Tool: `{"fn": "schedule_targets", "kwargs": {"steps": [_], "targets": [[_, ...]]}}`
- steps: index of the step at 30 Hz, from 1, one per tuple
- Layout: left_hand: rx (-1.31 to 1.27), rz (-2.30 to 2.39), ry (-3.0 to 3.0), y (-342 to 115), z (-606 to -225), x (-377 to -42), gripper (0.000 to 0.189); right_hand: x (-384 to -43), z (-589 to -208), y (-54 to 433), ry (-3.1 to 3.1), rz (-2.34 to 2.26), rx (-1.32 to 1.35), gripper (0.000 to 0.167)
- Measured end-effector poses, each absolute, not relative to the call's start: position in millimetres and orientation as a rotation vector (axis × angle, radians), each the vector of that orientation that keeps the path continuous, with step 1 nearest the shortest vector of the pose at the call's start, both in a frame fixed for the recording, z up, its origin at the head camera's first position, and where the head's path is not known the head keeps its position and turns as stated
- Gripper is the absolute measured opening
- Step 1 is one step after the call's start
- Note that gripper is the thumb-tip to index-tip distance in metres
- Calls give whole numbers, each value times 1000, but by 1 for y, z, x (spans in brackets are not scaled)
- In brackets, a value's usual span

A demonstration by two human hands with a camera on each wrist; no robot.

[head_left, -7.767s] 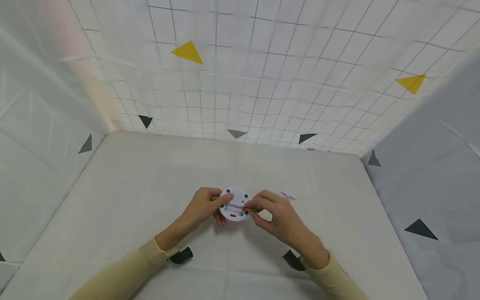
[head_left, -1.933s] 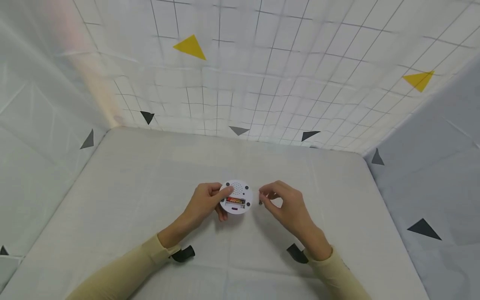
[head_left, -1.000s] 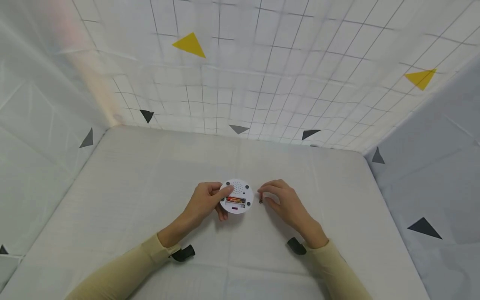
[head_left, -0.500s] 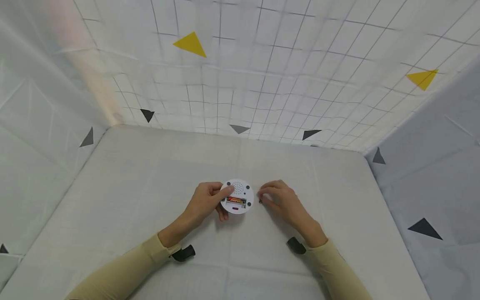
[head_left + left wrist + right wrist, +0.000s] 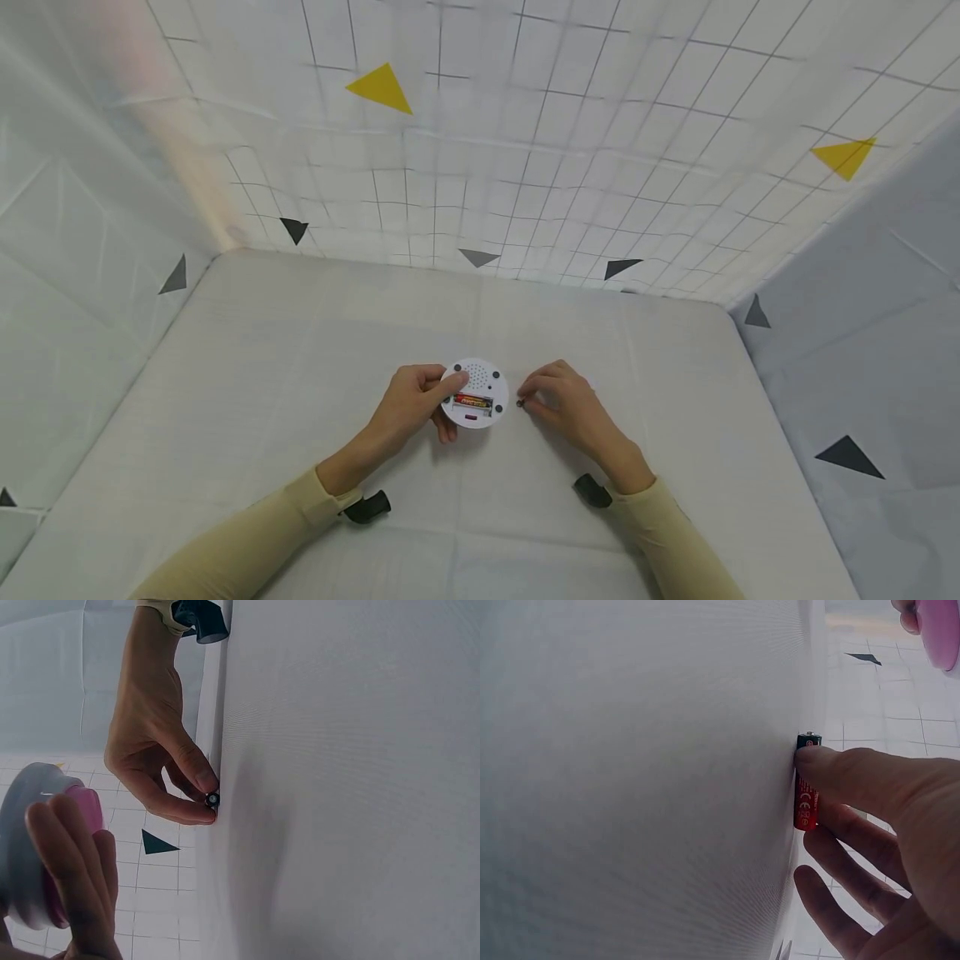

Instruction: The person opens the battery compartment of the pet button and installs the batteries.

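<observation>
My left hand point(image 5: 408, 408) grips a round white device point(image 5: 483, 379) by its left edge, thumb on top. The upturned face has small speaker holes, dark feet and an uncovered compartment with one red-and-black battery point(image 5: 472, 402) in it. Pink shows on the device's other side point(image 5: 88, 808) in the left wrist view. To the right of the device, my right hand point(image 5: 566, 404) pinches a second red-and-black battery point(image 5: 805, 799) between thumb and fingers, close to the table surface. Only the end of that battery shows in the head view.
A white-covered table point(image 5: 375, 317) spreads around both hands. White sheet walls point(image 5: 570, 142) with grid lines and coloured triangles stand behind it and at the sides. Dark camera mounts point(image 5: 367, 507) sit at both wrists.
Earlier, my right hand held a battery at the compartment; a battery now lies inside. That hand has moved right, loosened around a second battery, then pinched it again. The left hand stays nearly still.
</observation>
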State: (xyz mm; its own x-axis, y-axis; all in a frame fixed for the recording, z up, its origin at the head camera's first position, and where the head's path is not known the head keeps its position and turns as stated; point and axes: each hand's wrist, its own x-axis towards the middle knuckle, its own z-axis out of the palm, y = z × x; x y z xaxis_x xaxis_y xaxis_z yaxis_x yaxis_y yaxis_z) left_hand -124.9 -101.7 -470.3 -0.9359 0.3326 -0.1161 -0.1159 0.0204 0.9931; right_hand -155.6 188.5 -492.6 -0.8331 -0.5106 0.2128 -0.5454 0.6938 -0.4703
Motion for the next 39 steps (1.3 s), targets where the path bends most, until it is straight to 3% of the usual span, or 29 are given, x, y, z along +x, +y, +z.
{"fn": "schedule_targets", "kwargs": {"steps": [39], "targets": [[219,1975,1980,-99,-472,-124,35,-155,-487,191,-2823,761,865,17]]}}
